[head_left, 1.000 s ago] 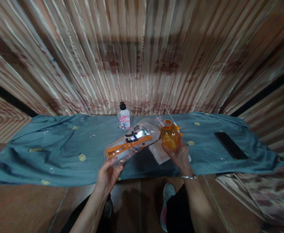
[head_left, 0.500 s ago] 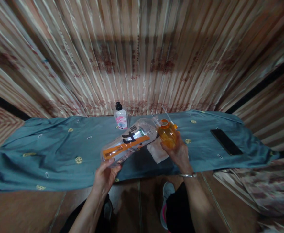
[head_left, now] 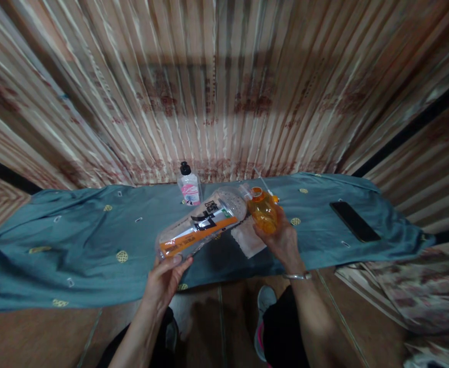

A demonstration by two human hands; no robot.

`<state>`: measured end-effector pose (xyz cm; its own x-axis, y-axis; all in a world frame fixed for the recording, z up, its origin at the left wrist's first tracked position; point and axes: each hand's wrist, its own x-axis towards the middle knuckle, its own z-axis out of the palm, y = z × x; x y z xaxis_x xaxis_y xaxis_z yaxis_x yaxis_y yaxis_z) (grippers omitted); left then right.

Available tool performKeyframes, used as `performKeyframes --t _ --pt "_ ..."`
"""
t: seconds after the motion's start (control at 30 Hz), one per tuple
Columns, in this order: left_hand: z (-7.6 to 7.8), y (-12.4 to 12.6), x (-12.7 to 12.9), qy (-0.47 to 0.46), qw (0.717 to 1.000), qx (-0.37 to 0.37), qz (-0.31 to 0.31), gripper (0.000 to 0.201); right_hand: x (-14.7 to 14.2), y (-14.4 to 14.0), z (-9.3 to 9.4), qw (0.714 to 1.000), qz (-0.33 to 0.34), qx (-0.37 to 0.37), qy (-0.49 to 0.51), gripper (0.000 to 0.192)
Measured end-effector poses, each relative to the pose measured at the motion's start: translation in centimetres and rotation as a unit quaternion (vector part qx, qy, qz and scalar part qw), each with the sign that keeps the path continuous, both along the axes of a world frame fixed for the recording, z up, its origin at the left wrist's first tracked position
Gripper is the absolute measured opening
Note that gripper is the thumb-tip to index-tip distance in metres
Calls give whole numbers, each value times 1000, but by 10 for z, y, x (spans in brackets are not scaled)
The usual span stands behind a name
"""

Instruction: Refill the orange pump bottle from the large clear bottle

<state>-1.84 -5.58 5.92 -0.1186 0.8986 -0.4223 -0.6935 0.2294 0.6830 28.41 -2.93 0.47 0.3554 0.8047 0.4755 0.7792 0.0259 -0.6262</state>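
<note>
Left hand (head_left: 165, 276): gripping the clear bottle (head_left: 200, 223) near its base, slanting above the tabletop (head_left: 90, 230).
Right hand (head_left: 283, 239): grasping the orange bottle (head_left: 263, 213), mouth open.
Top (head_left: 275, 199): lying behind; uncapping seems done.
Necks: almost meeting; whether liquid's flowing, I can't tell.

- Clear bottle (head_left: 199, 225): see-through plastic, with a white label, 1 broad orange band, bold black marks and a small patch of green (the smaller print is too blurred to read). Its shoulder is dotted near the neck.
- It is held near its base and lies aslant, base to the lower left, neck to the upper right. How much is inside, I cannot tell.
- Orange bottle (head_left: 263, 212): see-through, round-bodied, uncapped, its mouth facing up and its body leaning slightly left. It is held around the body.
- The 2 mouths are close together; whether they touch is unclear.
</note>
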Motion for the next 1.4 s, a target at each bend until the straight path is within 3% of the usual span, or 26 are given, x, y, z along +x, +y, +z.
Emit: performKeyframes --t 0.17,0.4,0.57,1.13,1.4 --pt "1 0 2 56 998 -10 27 80 -5 1 -4 999 -25 19 -15 75" --pt "-7 -3 -10 96 995 34 -18 78 -8 5 -12 999 -32 29 15 77" --pt "1 -9 -1 117 992 54 14 78 -8 7 -19 998 -36 38 37 84" --pt "15 -12 -1 133 989 68 3 88 -11 11 -32 996 -46 67 29 87" --pt "12 -11 -5 161 984 75 -6 96 -8 7 -24 998 -30 49 26 86"
